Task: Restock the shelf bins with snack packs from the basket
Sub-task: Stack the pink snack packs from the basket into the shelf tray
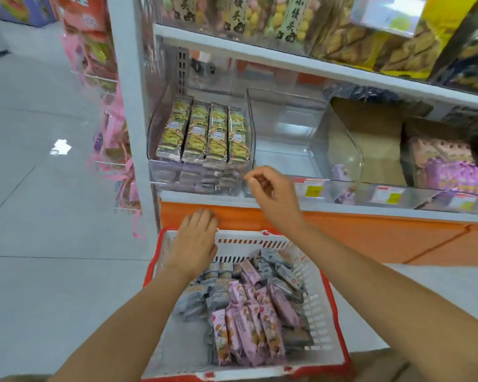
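flat left hand (195,244) over slatted plastic basket (321,312); right hand (271,194) loosely curled, empty

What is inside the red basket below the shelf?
The basket holds pink snack packs piled among grey packs. The left hand covers its far left corner, and anything under the packs cannot be seen.

We see our two forearms bare up to the frame's edge, with the left hand (195,244) and right hand (273,194) bare too.
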Demonstrator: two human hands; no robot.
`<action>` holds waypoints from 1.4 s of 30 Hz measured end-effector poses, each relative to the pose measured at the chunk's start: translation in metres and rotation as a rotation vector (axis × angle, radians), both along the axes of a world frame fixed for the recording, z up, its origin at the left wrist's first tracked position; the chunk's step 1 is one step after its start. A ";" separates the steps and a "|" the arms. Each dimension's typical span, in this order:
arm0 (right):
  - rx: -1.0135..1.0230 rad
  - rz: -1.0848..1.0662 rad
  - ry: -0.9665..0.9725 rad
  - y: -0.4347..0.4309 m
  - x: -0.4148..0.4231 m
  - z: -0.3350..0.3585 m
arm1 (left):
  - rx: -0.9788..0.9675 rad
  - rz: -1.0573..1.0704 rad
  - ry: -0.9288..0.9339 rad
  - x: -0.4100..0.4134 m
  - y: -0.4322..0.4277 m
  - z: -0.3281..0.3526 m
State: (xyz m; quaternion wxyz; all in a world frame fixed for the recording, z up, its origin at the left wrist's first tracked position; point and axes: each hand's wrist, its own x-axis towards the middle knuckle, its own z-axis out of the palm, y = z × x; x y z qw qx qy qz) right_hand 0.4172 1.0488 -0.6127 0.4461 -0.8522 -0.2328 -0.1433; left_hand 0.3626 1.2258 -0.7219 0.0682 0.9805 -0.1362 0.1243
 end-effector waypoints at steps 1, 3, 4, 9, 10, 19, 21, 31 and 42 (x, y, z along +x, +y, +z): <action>-0.021 -0.017 0.063 -0.015 -0.007 -0.017 | 0.011 0.000 0.083 -0.001 -0.008 -0.007; -0.096 -0.048 0.188 -0.041 -0.021 -0.052 | 0.033 0.002 0.217 -0.002 -0.021 -0.020; -0.162 -0.062 0.248 -0.052 -0.028 -0.071 | 0.065 0.000 0.272 -0.002 -0.027 -0.025; -0.592 -0.115 0.593 -0.095 -0.059 -0.150 | 0.226 0.043 0.418 0.006 -0.046 -0.040; -0.662 -0.135 0.654 -0.102 -0.064 -0.164 | 0.239 0.054 0.452 0.008 -0.048 -0.043; -0.726 -0.221 0.915 -0.116 -0.084 -0.210 | 0.327 0.115 0.616 0.018 -0.061 -0.055; -0.714 -0.226 0.912 -0.118 -0.083 -0.212 | 0.331 0.125 0.636 0.020 -0.064 -0.056; -0.384 -0.061 0.947 -0.137 -0.070 -0.172 | 0.265 0.090 0.469 0.024 -0.071 -0.046; 0.172 -0.049 0.516 -0.178 -0.050 -0.047 | -0.039 -0.078 -0.387 0.027 -0.130 0.066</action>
